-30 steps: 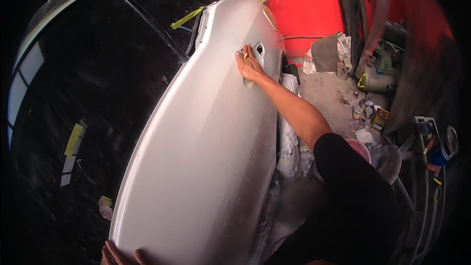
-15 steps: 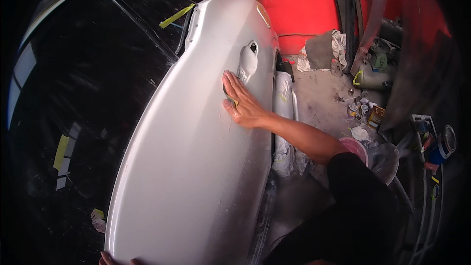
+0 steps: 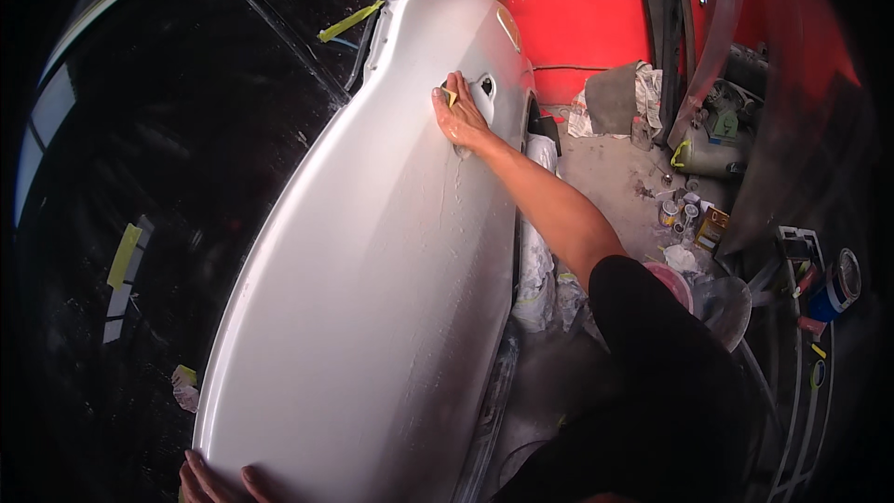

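Note:
A white car body panel runs lengthwise through the middle, wet with streaks. My right hand lies on it just left of the handle recess, holding a small yellowish-grey pad that is mostly hidden under the fingers. Drips run down from below the hand. My left hand rests at the panel’s lower-left edge, fingers apart and curled over it, only partly in view.
Dark glass with masking tape borders the panel on the left. At right stand a red wall, wrapped bundles, cans, a pink basin, a green cylinder and a metal stand with tools.
My right hand moved down the panel, away from the handle recess, then went back up beside it with the pad. My left hand stays on the lower edge.

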A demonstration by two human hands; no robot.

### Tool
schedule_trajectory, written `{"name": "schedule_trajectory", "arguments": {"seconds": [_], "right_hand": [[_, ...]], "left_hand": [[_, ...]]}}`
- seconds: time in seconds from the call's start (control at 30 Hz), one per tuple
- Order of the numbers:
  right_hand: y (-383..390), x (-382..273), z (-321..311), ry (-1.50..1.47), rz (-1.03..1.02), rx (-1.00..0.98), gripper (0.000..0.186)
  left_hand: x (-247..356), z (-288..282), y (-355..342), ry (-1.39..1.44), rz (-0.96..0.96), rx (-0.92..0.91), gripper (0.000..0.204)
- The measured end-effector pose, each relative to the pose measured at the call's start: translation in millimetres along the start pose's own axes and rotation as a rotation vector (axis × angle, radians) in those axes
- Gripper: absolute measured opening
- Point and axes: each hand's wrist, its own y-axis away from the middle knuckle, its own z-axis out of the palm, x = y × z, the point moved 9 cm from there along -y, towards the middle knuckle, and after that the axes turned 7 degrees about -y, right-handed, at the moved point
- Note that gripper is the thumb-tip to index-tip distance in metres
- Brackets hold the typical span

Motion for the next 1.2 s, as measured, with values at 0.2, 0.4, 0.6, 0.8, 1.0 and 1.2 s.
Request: {"name": "schedule_trajectory", "arguments": {"seconds": [0.2, 0.4, 0.6, 0.8, 1.0, 1.2], "right_hand": [[81, -52, 55, 0.082, -0.203, -0.112, 0.079], [20, 6, 18, 0.054, 0.085, 0.055, 0.080], [37, -37, 31, 0.056, -0.055, -0.043, 0.087], [93, -50, 49, 0.044, -0.162, 0.001, 0.085], [53, -52, 33, 0.034, -0.240, 0.032, 0.081], [170, -95, 75, -0.065, -0.300, 0.025, 0.085]], "left_hand": [[-12, -2, 12, -0.025, -0.036, -0.031, 0.058], [-2, 2, 4, 0.022, 0.017, -0.050, 0.056], [-15, -4, 8, 0.017, -0.037, 0.000, 0.057], [-13, 1, 6, -0.011, -0.028, -0.026, 0.057], [-9, 3, 9, 0.049, -0.064, 0.004, 0.057], [-19, 4, 11, 0.005, -0.080, -0.043, 0.058]]}}
